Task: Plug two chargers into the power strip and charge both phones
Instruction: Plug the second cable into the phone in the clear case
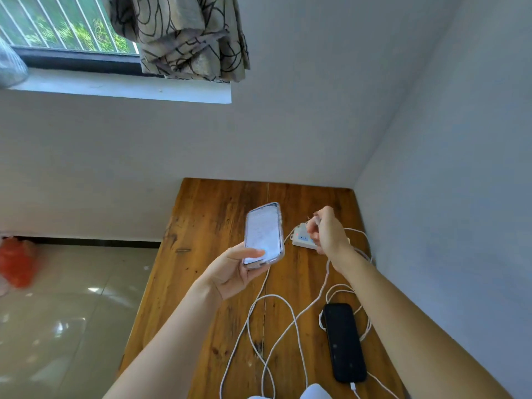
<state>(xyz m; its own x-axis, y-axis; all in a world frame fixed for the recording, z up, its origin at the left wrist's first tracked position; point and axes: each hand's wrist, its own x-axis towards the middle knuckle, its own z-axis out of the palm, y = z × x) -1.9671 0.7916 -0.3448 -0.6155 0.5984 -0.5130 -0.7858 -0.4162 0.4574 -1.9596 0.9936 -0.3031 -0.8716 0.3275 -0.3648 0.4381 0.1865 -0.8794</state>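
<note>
My left hand (233, 272) holds a phone in a clear case (263, 234) above the wooden table, its screen lit and my thumb on the lower part. My right hand (328, 231) is closed over the white power strip (302, 239), pinching what looks like a cable end; it is blurred. The strip shows a small red light. A black phone (344, 342) lies screen-up at the right with a white cable plugged into its bottom end. White cables (273, 326) loop across the table.
The wooden table (201, 254) stands in a corner, with walls behind and to the right. A tiled floor lies to the left with an orange bag (17, 263). A window and a curtain are above. Two white shapes (313, 393) show at the bottom edge.
</note>
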